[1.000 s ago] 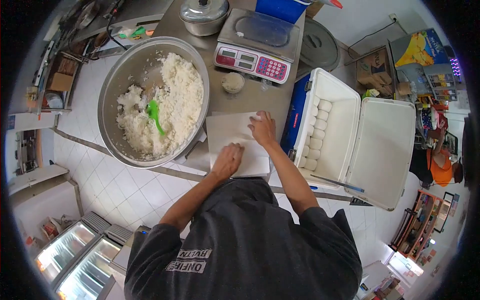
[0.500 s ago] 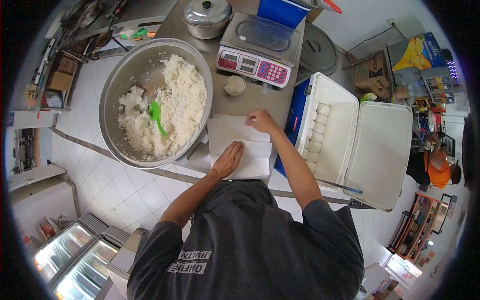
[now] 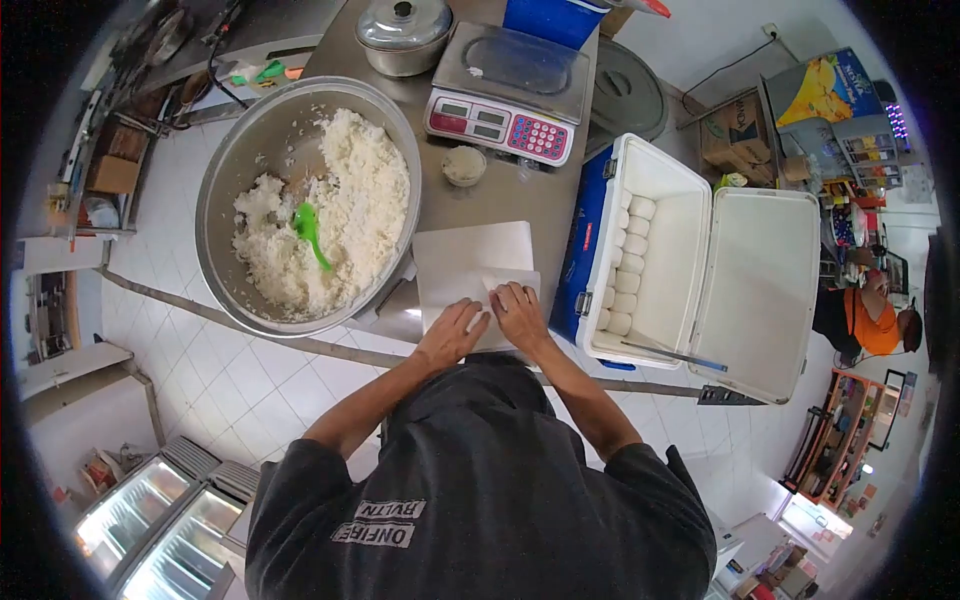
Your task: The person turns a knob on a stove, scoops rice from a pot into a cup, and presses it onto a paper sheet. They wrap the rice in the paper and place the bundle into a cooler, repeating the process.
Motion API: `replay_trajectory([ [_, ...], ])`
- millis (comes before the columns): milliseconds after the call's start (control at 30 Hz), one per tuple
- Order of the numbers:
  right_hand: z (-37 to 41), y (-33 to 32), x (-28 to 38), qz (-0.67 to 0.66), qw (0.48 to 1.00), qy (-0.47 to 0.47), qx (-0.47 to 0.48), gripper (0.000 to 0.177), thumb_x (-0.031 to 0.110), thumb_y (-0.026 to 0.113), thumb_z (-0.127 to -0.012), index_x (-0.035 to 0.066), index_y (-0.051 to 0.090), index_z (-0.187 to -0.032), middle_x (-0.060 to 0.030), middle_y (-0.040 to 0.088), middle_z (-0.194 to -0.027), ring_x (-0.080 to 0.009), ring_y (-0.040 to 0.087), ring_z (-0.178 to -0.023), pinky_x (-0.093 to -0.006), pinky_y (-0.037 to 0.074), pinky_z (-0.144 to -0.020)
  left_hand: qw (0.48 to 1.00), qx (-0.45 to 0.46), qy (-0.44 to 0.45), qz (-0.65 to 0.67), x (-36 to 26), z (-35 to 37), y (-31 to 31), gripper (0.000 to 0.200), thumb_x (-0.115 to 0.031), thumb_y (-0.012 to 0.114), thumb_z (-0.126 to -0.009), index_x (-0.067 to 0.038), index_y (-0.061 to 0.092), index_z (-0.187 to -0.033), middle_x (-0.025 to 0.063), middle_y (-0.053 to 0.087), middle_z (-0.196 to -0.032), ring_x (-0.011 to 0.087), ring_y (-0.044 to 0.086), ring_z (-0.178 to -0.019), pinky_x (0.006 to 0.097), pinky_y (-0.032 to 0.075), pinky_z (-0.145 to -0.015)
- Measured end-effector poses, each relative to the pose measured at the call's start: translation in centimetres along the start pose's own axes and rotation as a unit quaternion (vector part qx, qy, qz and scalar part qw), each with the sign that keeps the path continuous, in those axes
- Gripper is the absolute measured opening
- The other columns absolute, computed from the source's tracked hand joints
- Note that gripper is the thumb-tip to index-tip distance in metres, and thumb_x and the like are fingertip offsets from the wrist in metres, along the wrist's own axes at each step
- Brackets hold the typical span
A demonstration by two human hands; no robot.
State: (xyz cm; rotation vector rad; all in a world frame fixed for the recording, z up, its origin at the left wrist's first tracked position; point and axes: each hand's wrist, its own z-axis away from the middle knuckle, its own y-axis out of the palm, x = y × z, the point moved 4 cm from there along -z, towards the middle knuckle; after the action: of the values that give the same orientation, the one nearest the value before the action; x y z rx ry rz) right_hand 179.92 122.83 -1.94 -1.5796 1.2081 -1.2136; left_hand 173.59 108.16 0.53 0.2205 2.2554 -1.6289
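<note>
White paper sheets (image 3: 462,257) lie on the metal table in front of me, with a part folded over near my hands. My right hand (image 3: 517,313) has its fingers bent round the folded edge of the paper. Beside it, my left hand (image 3: 452,335) rests on the paper with its fingers slightly apart. What lies under the fold is hidden. Left of the paper stands a large metal basin (image 3: 210,215) of cooked rice (image 3: 365,190), with a green rice paddle (image 3: 308,232) lying in the rice.
Behind the paper are a small bowl of rice (image 3: 464,166), a digital scale (image 3: 500,125) and a lidded pot (image 3: 403,40). On the right, an open cooler (image 3: 660,290) holds several white wrapped packets (image 3: 630,263). Farther right, a person in orange (image 3: 875,322) is visible.
My right hand has moved down toward me, bringing the paper's edge over. My left hand has shifted slightly nearer to me, its fingers less flat. The two hands are now close together.
</note>
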Motion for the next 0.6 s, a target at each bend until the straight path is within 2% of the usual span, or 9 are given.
replay_trajectory([
  [133,0.7,1.5,-0.2,-0.060,0.997,0.040,0.026,0.030,0.011,0.059,-0.084,-0.004,0.057,-0.110,-0.0145,0.057,-0.103,-0.0304,0.056,-0.102,-0.0405,0.046,-0.091,1.000,-0.020,-0.021,-0.010,2.3,-1.2,3.0,0.042,-0.007,0.060,-0.082,0.006,0.050,-0.120,0.0237,0.051,-0.123,0.0401,0.052,-0.116,0.0456,0.044,-0.100],
  [167,1.0,1.7,-0.2,-0.057,0.997,0.041,0.025,0.030,0.011,0.059,-0.084,-0.004,0.057,-0.110,-0.0145,0.057,-0.103,-0.0304,0.056,-0.102,-0.0405,0.046,-0.091,0.997,0.011,-0.078,0.010,3.8,-0.6,4.4,0.040,-0.008,0.058,-0.083,0.005,0.050,-0.120,0.0227,0.051,-0.121,0.0387,0.052,-0.114,0.0429,0.045,-0.100],
  [200,1.4,1.9,-0.6,-0.089,0.991,0.097,0.013,0.023,0.011,0.056,-0.089,-0.002,0.060,-0.107,-0.0137,0.058,-0.107,-0.0315,0.057,-0.104,-0.0413,0.047,-0.092,0.990,0.042,-0.134,0.031,4.9,-0.2,4.9,0.039,-0.008,0.055,-0.083,0.005,0.051,-0.120,0.0217,0.051,-0.120,0.0372,0.051,-0.113,0.0402,0.045,-0.099],
  [233,1.7,2.3,-0.9,-0.122,0.981,0.152,0.001,0.018,0.010,0.052,-0.093,0.000,0.063,-0.103,-0.0128,0.059,-0.110,-0.0326,0.057,-0.105,-0.0420,0.048,-0.093,0.993,-0.005,-0.119,0.007,5.1,0.5,4.7,0.034,-0.007,0.054,-0.083,0.005,0.052,-0.115,0.0209,0.050,-0.120,0.0362,0.050,-0.114,0.0408,0.045,-0.099],
  [367,3.2,4.6,-3.3,-0.130,0.984,0.117,0.027,0.026,0.015,0.055,-0.090,-0.002,0.057,-0.109,-0.0223,0.058,-0.108,-0.0370,0.057,-0.107,-0.0433,0.049,-0.090,0.992,0.036,-0.119,-0.022,6.9,1.9,5.6,0.032,-0.006,0.053,-0.085,0.003,0.053,-0.116,0.0217,0.053,-0.117,0.0358,0.052,-0.112,0.0410,0.045,-0.098],
  [433,2.3,4.9,-4.3,-0.065,0.977,0.121,0.160,0.026,0.017,0.064,-0.086,0.001,0.061,-0.107,-0.0160,0.062,-0.112,-0.0336,0.055,-0.114,-0.0418,0.049,-0.093,0.983,0.109,-0.146,0.029,8.0,1.0,5.2,0.030,-0.007,0.054,-0.087,0.002,0.055,-0.116,0.0209,0.057,-0.111,0.0358,0.054,-0.109,0.0424,0.046,-0.096],
  [467,1.1,4.7,-4.9,-0.066,0.978,0.121,0.160,0.026,0.017,0.064,-0.086,0.001,0.061,-0.107,-0.0160,0.062,-0.112,-0.0336,0.055,-0.114,-0.0418,0.049,-0.093,0.983,0.109,-0.146,0.029,8.6,0.0,4.9,0.030,-0.007,0.054,-0.087,0.002,0.055,-0.116,0.0209,0.057,-0.111,0.0358,0.054,-0.109,0.0424,0.046,-0.096],
  [533,-0.6,5.3,-6.4,-0.145,0.899,0.310,0.272,0.031,0.018,0.070,-0.079,0.002,0.063,-0.106,-0.0171,0.065,-0.100,-0.0337,0.060,-0.105,-0.0422,0.051,-0.089,0.918,0.236,-0.299,0.110,10.3,-1.3,5.9,0.028,-0.007,0.055,-0.088,0.001,0.058,-0.114,0.0186,0.061,-0.107,0.0352,0.055,-0.110,0.0430,0.048,-0.092],
  [600,-2.5,4.4,-6.3,-0.094,0.893,0.361,0.251,0.029,0.016,0.069,-0.078,0.003,0.065,-0.104,-0.0170,0.066,-0.095,-0.0342,0.062,-0.100,-0.0421,0.052,-0.086,0.894,0.237,-0.371,0.083,9.9,-4.0,3.0,0.025,-0.008,0.055,-0.088,0.001,0.059,-0.111,0.0173,0.062,-0.105,0.0341,0.057,-0.108,0.0430,0.049,-0.091],
])
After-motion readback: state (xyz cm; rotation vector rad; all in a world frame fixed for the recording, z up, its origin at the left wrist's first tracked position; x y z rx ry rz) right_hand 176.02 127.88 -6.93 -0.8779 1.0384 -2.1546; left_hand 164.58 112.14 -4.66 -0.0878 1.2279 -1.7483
